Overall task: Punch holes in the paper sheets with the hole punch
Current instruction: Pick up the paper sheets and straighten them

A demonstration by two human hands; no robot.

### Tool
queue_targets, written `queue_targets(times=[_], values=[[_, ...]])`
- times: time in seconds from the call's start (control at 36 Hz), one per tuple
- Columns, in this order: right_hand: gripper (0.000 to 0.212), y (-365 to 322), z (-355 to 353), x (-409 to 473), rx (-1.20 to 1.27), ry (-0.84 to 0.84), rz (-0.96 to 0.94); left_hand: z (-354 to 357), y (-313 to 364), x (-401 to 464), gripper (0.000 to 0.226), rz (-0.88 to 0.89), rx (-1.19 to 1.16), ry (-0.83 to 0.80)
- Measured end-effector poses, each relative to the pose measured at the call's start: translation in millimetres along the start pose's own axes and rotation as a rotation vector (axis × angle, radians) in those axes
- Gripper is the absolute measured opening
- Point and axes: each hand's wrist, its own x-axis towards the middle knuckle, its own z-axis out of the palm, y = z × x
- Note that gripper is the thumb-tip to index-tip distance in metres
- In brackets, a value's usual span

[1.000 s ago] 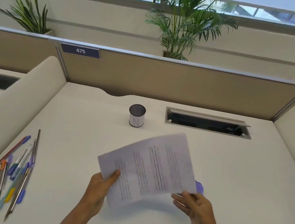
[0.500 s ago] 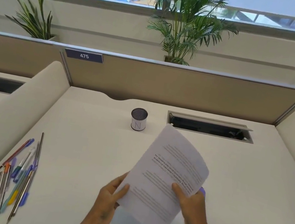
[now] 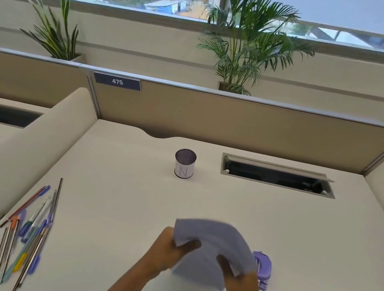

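Observation:
Both my hands hold the paper sheets (image 3: 212,245) above the near middle of the white desk (image 3: 226,207). The sheets are bent over, blurred, with the blank back facing me. My left hand (image 3: 168,250) pinches their left edge and my right hand (image 3: 237,277) grips the right edge. A purple hole punch (image 3: 263,269) lies on the desk just right of my right hand, partly hidden by the paper and not touched.
A small mesh pen cup (image 3: 184,163) stands at the desk's middle back. A cable slot (image 3: 277,176) with a raised lid lies to its right. Several pens and pencils (image 3: 26,232) lie at the near left. Padded dividers flank both sides.
The sheets have dropped lower and folded over, so the printed side no longer faces me. The hole punch is now more exposed at the right. The camera has tilted upward.

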Motion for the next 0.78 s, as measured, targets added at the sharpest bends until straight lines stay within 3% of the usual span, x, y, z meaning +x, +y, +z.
queue_targets(times=[0.19, 0.31, 0.39, 0.53, 0.64, 0.78], values=[[0.021, -4.7, -8.3, 3.4, 0.024, 0.055, 0.039, 5.2, -0.9, -8.2, 0.030, -0.030, -0.102, 0.042], [0.023, 8.8, -9.8, 9.2, -0.054, -0.065, 0.062, 4.6, -10.2, -9.5, 0.022, -0.071, -0.152, 0.075], [0.026, 19.0, -18.4, 11.0, -0.047, -0.160, 0.123, -1.6, -18.1, -11.1, 0.043, -0.110, -0.290, 0.131], [0.025, 29.8, -36.1, 16.2, 0.192, -0.237, 0.214, -13.3, -12.5, -10.9, 0.054, -0.102, -0.552, 0.289], [0.043, 29.1, -24.0, 15.2, 0.451, -0.223, 0.327, -5.0, -16.1, -13.5, 0.040, -0.153, -0.758, 0.297], [0.044, 19.1, -1.1, 13.3, 0.547, -0.130, 0.386, 12.3, -23.9, -18.3, 0.055, -0.165, -0.877, 0.284]])
